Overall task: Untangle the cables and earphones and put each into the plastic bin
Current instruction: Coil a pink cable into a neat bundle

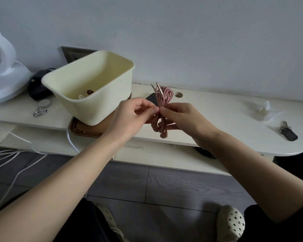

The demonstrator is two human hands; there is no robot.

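Head view looks down on the pink cable [164, 95], gathered into a long bundle of loops and held up off the table [217, 123]. Its long axis runs from near to far: the metal plugs [157, 87] stick out at the far end, and the slack loops and one pink end hang at the near end.

Both hands meet at the bundle's middle. The left hand [129, 116] pinches it from the left with thumb and forefinger, the other fingers curled loosely behind. The right hand [185, 119] pinches from the right at the same place, fingertips almost touching the left's. Neither hand wraps the whole bundle; both grips are at the fingertips.

The bin [87, 109] stands just to the left on a brown tray [84, 131], tipped so that its open mouth faces up and to the right. Its right wall is close to the left hand, so that hand is the nearer one. If the bundle is judged tidy enough, it has only a short way to go, leftward and over the rim, and going plugs first or on its side would keep the hanging loops off the edge.

A dark phone [151, 99] lies on the table beneath the bundle. Keys [288, 132] and a crumpled clear wrapper [266, 109] lie well to the right. A nail clipper [39, 112] and a white fan [5, 81] sit at the far left.
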